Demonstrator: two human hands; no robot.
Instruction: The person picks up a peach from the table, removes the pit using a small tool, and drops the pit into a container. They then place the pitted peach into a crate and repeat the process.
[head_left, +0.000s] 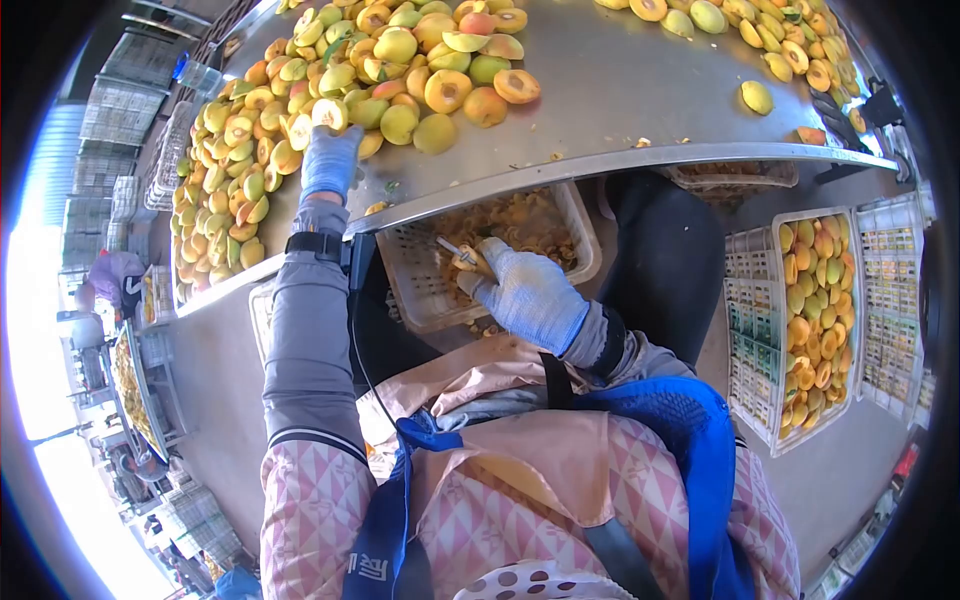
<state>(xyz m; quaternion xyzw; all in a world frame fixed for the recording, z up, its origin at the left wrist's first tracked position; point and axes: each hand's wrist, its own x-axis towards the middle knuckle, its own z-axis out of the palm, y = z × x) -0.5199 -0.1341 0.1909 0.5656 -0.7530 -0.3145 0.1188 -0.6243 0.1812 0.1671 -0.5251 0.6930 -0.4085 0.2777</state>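
My left hand [331,162], in a bluish glove, reaches over the table to the near side of the fruit pile. Its fingers close on an apricot half [329,114] whose pale cut face is turned up. Held low in front of my body, my gloved right hand [537,298] grips a small pitting knife [468,258] with a light handle and a thin metal tip. Beneath that hand is a white plastic crate [425,318] holding pits and fruit scraps. Whole and halved apricots [395,80], yellow to orange-red, lie heaped around my left hand.
The metal table [600,95] has a raised front edge above the crate. Another apricot heap [790,45] lies at the far right. On the floor to my right stands a crate of apricots [815,310]. Stacked crates [120,100] and a person [115,280] are at the left.
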